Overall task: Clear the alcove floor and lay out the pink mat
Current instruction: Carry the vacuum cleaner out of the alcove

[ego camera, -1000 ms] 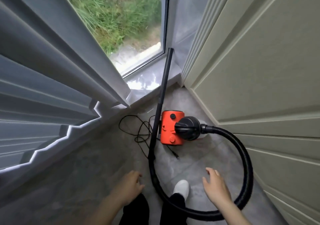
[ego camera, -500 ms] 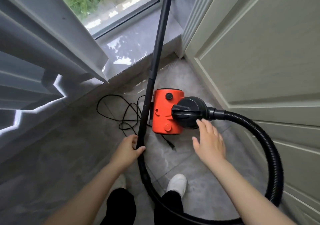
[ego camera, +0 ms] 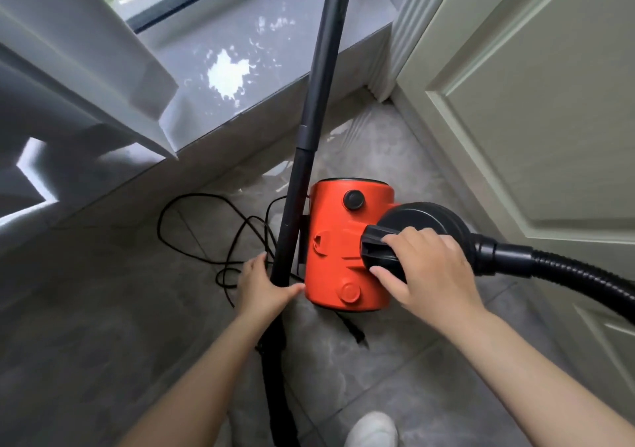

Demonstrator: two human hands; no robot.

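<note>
Standing over the alcove floor (ego camera: 103,326), the person has one white shoe (ego camera: 372,427) at the bottom edge, w/ both forearms reaching fwd and down. Left hand (ego camera: 263,290) is wrapped round the lower end of the black wand (ego camera: 309,130), thumb across toward the vac, fingers curled behind the tube. Right hand (ego camera: 429,271) is clamped on the black carry handle (ego camera: 376,245) atop the orange vacuum (ego camera: 338,240), fingers over the far side, thumb on the near side. So the vac body sits directly under and just left of the right hand, and the wand touches the left hand; the right hand is the one for the canister. Wand's long axis runs from the left hand up and away, leaning against the window ledge (ego camera: 233,68), so any lift prob. needs both hands moving together or the tube will swing. Ribbed hose (ego camera: 584,280) leaves the motor head to the right, close along the panelled door (ego camera: 515,120), then loops out of frame. Loose black power cord (ego camera: 220,233) lies tangled on the tiles left of the vac, likely to drag or snag. Pink mat isn't in view, so clearing looks to be the step in hand.
</note>
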